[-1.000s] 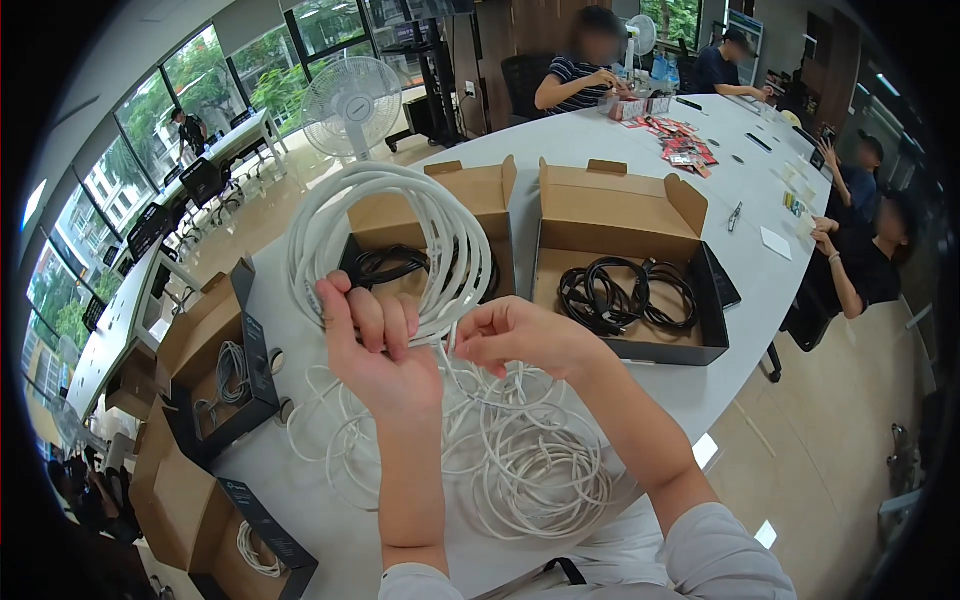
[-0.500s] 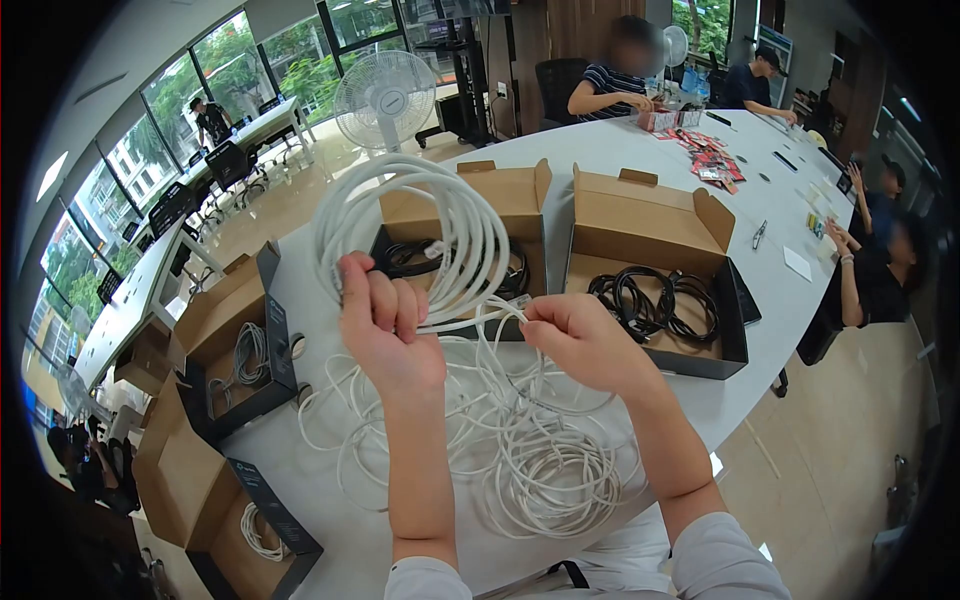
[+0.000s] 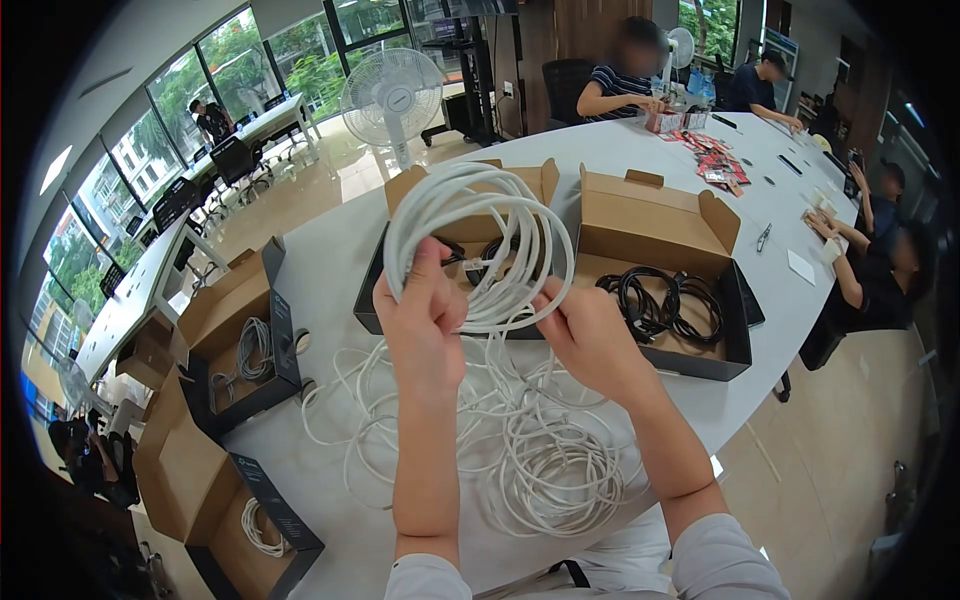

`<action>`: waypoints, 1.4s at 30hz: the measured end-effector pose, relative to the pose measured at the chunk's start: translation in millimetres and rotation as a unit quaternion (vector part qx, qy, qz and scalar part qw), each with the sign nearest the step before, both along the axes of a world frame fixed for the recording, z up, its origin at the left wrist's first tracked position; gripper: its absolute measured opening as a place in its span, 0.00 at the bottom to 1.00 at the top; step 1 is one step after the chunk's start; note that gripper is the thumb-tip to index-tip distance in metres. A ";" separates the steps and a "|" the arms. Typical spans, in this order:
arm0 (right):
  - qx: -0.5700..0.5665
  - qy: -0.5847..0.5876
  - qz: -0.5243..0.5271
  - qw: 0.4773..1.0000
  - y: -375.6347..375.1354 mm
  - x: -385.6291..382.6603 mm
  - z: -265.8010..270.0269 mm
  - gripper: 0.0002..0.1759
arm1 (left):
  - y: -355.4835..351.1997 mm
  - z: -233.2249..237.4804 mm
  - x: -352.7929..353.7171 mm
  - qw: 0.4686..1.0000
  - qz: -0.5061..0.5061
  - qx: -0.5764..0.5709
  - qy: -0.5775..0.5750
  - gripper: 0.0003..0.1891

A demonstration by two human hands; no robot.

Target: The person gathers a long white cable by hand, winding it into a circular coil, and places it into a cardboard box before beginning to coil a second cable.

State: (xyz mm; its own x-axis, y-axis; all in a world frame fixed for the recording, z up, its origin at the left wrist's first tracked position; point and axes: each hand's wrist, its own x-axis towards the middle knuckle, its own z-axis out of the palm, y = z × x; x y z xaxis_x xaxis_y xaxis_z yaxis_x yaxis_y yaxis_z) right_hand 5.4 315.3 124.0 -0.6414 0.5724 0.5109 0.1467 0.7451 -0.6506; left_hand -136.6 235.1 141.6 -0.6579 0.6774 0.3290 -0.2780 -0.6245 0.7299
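A large coil of white network cable (image 3: 408,232) is held up above the table. My left hand (image 3: 424,325) is closed around the left side of the coil, with the thumb on top. At the coil's lower right, my right hand (image 3: 592,335) pinches the cable strands; its fingertips are partly hidden. A clear plug shows inside the loop. Below my hands, a tangle of white cable (image 3: 565,478) lies on the white table (image 3: 350,560), wound in loose rings at its near right. Behind the coil stands an open box (image 3: 369,300) with black cables, partly covered.
To the right is an open box (image 3: 700,362) holding black cables (image 3: 655,305). On the left, one box (image 3: 262,408) contains grey cable and another (image 3: 285,510) white cable. Red packets (image 3: 720,165) and pliers (image 3: 763,237) lie farther off. Several people sit around the table.
The coil and my left hand have moved right, closer to my right hand. My right hand has shifted slightly right and now meets the coil's lower right side.
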 end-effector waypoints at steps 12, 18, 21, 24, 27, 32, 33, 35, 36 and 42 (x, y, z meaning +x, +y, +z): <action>0.047 -0.042 -0.083 0.995 27.6 17.1 -14.2 0.08 | -4.4 0.8 -18.4 0.975 -0.043 0.140 -0.166 0.10; -0.082 -0.041 0.154 0.984 6.8 35.6 15.9 0.13 | -2.4 -4.1 -17.9 0.975 -0.070 0.113 -0.175 0.10; -0.098 0.058 0.171 0.979 2.7 37.1 14.3 0.14 | 1.2 3.1 -2.4 0.981 -0.002 0.047 -0.187 0.11; -0.075 0.121 0.142 0.980 2.9 32.6 7.7 0.12 | 7.3 10.9 19.1 0.974 0.068 0.041 -0.212 0.13; -0.042 0.207 0.118 0.970 -1.5 26.6 5.6 0.12 | 5.7 -14.3 -15.0 0.981 -0.120 0.099 -0.118 0.19; 0.015 0.228 0.127 0.965 -5.5 35.6 17.1 0.15 | 3.4 4.1 17.4 0.987 -0.060 0.030 -0.144 0.23; 0.026 0.247 0.106 0.963 -4.6 32.6 13.3 0.16 | 3.1 5.8 20.9 0.985 -0.053 0.035 -0.161 0.23; 0.030 0.249 0.062 0.966 -1.5 31.6 11.2 0.17 | 2.5 6.8 23.8 0.985 -0.057 0.047 -0.154 0.23; 0.031 0.250 0.039 0.967 0.3 32.4 10.1 0.18 | 2.3 6.5 24.9 0.985 -0.059 0.053 -0.151 0.23; -0.080 0.141 0.002 0.987 16.1 48.4 21.1 0.26 | -0.2 13.1 31.3 0.983 -0.055 0.003 -0.176 0.23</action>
